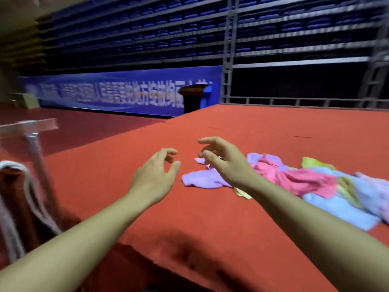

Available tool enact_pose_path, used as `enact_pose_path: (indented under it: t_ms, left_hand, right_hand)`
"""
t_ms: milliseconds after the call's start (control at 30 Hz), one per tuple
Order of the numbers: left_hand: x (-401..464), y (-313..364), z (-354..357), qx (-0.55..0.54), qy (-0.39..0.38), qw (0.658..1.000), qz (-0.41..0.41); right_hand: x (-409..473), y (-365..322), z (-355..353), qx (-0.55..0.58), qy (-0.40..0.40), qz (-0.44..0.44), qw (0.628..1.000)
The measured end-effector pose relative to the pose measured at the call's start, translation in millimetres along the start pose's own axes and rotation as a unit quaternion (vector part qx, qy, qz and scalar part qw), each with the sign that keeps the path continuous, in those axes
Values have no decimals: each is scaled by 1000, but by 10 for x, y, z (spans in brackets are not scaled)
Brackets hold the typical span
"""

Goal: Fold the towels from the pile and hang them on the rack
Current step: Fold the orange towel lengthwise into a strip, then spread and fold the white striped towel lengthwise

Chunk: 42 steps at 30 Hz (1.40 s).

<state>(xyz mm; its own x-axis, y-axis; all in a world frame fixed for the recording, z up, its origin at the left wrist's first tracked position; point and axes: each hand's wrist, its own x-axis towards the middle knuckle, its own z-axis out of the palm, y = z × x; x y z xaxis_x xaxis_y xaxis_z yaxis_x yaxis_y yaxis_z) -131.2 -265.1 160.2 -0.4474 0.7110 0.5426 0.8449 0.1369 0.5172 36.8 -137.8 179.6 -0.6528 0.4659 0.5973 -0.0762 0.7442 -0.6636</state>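
A pile of small towels lies on the red table (210,218) at the right: a purple towel (202,180) nearest the middle, a pink one (299,178) behind it, a light blue one (336,207) and a yellow-green one (313,163) further right. My right hand (223,161) hovers just above the purple towel's left end, fingers loosely curled, holding nothing. Left of the pile my left hand (157,173) hangs over bare cloth, also loosely curled and empty. A blurred metal rack (31,131) stands at the left edge.
A white rope-like loop (19,186) hangs at the lower left beside the rack. Beyond the table are a blue banner (117,91), a dark lectern (192,98), rows of blue seats and a grey truss (228,49).
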Motion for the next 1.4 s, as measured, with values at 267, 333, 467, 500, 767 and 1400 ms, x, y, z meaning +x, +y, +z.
enact_pose_path:
  t_ms: [267,333,467,500,767,1400]
  left_hand:
    - [-18,756,1725,-100,-185,972,108]
    - [-37,894,2046,-107,-217,961,133]
    - [-65,1062,2630,-144,-253,941,174]
    - [-72,1104,2756,-169,-265,933,178]
    - [-38,1431,3827,-256,-319,895,180]
    - [-307,2445,4527,-372,-357,845,140]
  right_hand:
    - [-1491,984,-1256,-150,77,208,964]
    - [-1766,1188,-1428,-175,83,249,949]
    - [-2134,1540,-1645,-223,89,309,920]
    - [-2187,1630,-1680,-237,93,320,912]
    - [-2425,2445,-2221,-347,190,387,833]
    - [-2811,2604,-3048,-290,454,402,740]
